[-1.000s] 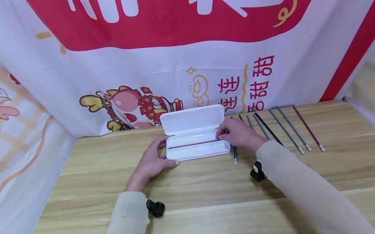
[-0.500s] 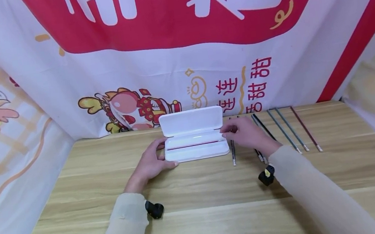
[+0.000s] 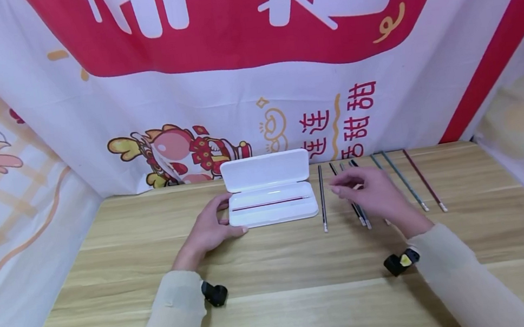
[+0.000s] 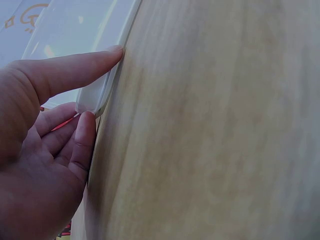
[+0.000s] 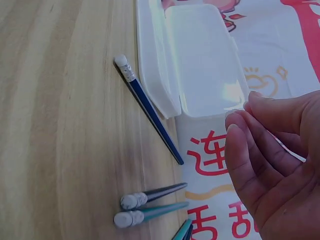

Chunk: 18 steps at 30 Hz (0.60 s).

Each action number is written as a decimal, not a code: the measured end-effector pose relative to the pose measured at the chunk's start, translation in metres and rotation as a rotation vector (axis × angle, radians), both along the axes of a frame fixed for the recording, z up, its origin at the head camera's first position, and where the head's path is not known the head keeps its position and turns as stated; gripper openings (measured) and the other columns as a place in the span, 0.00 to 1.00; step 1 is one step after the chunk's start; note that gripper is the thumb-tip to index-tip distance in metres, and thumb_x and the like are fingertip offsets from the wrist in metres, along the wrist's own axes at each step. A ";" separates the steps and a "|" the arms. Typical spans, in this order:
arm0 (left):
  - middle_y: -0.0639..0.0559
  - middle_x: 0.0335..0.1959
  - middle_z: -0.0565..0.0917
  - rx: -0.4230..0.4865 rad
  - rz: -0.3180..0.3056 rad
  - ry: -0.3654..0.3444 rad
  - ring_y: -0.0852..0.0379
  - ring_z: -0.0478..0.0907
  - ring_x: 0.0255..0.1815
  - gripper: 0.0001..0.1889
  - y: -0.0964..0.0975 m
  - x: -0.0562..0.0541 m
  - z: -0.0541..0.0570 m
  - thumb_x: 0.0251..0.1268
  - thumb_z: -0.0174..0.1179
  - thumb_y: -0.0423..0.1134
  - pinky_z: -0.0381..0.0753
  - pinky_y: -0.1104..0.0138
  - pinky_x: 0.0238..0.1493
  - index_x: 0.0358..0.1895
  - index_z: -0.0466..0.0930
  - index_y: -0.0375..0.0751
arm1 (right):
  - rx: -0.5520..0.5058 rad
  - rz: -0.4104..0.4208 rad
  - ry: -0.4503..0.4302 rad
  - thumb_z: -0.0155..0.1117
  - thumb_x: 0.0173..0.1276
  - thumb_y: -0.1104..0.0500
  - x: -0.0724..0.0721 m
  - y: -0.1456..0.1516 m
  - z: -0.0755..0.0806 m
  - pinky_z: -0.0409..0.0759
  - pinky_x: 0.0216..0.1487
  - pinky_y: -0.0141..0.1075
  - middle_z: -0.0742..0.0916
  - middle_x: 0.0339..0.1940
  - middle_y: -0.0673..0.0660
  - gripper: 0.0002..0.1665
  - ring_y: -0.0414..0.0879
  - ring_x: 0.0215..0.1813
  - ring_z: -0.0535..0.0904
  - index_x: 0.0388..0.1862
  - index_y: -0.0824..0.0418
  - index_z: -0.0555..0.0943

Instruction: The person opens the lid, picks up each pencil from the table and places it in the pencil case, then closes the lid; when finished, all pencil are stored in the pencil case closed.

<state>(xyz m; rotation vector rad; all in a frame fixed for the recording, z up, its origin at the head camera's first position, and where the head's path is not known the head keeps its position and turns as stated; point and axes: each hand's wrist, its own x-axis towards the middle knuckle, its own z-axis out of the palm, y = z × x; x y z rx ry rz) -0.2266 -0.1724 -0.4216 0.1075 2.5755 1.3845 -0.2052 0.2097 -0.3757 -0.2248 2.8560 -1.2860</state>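
A white pencil case (image 3: 273, 215) stands on the table with its lid (image 3: 265, 170) raised. One red pencil (image 3: 267, 204) lies lengthwise inside it. My left hand (image 3: 207, 230) holds the case's left end, thumb on the front edge, fingers at the end wall; the left wrist view shows this grip on the case (image 4: 95, 92). To the right of the case, my right hand (image 3: 375, 193) hovers over several pencils, fingers loosely bent, nothing between them. A dark blue pencil (image 5: 150, 107) lies between the case and that hand. Some pencils are partly hidden beneath the hand.
Farther right lie a green pencil (image 3: 405, 181) and a dark red pencil (image 3: 425, 180), eraser ends toward me. The wooden table (image 3: 302, 289) ends at the back against a printed cloth (image 3: 254, 99).
My right hand has let go of the red pencil, which now rests in the case, and has moved right over the loose pencils. My left hand keeps its place on the case.
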 end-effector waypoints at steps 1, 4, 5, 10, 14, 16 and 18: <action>0.41 0.82 0.69 -0.002 0.002 -0.002 0.38 0.79 0.70 0.47 0.000 0.000 0.000 0.63 0.79 0.38 0.77 0.45 0.76 0.83 0.64 0.49 | 0.002 -0.009 0.000 0.68 0.80 0.51 0.003 0.003 0.000 0.85 0.47 0.40 0.91 0.52 0.54 0.14 0.50 0.51 0.84 0.58 0.54 0.88; 0.41 0.82 0.69 -0.005 0.002 -0.004 0.38 0.79 0.70 0.47 0.000 0.000 0.000 0.63 0.79 0.38 0.78 0.45 0.76 0.83 0.63 0.49 | -0.009 -0.034 0.000 0.68 0.80 0.49 0.011 0.011 -0.001 0.85 0.47 0.38 0.91 0.53 0.54 0.14 0.50 0.51 0.84 0.58 0.53 0.88; 0.41 0.82 0.69 -0.005 0.004 -0.005 0.38 0.79 0.69 0.47 0.000 0.000 0.000 0.62 0.79 0.38 0.78 0.45 0.76 0.83 0.64 0.50 | -0.018 -0.042 -0.001 0.68 0.80 0.49 0.014 0.014 -0.002 0.86 0.46 0.37 0.91 0.54 0.55 0.15 0.51 0.51 0.84 0.58 0.54 0.88; 0.40 0.82 0.69 -0.007 0.003 -0.005 0.38 0.79 0.69 0.47 0.000 0.000 -0.001 0.62 0.79 0.39 0.78 0.45 0.75 0.83 0.64 0.49 | -0.071 -0.096 -0.038 0.66 0.81 0.47 0.025 0.030 -0.006 0.88 0.43 0.37 0.90 0.55 0.58 0.17 0.53 0.49 0.86 0.60 0.55 0.87; 0.40 0.82 0.69 -0.009 0.003 -0.005 0.38 0.79 0.69 0.47 0.000 -0.001 -0.001 0.63 0.79 0.39 0.78 0.45 0.75 0.83 0.64 0.50 | -0.082 -0.124 -0.058 0.66 0.81 0.47 0.030 0.041 -0.013 0.88 0.42 0.35 0.89 0.54 0.59 0.19 0.53 0.49 0.86 0.60 0.56 0.87; 0.41 0.82 0.69 -0.007 0.003 -0.005 0.38 0.79 0.70 0.47 0.000 -0.001 -0.001 0.62 0.79 0.39 0.78 0.45 0.76 0.83 0.64 0.50 | -0.075 -0.135 -0.061 0.66 0.81 0.45 0.031 0.047 -0.015 0.87 0.43 0.33 0.89 0.54 0.59 0.20 0.51 0.50 0.85 0.60 0.56 0.87; 0.41 0.82 0.69 -0.006 0.004 -0.005 0.38 0.79 0.71 0.47 0.000 -0.001 -0.001 0.62 0.79 0.39 0.78 0.45 0.76 0.83 0.64 0.50 | -0.062 -0.154 -0.062 0.66 0.81 0.44 0.033 0.053 -0.016 0.86 0.42 0.32 0.89 0.54 0.59 0.21 0.50 0.50 0.84 0.60 0.56 0.87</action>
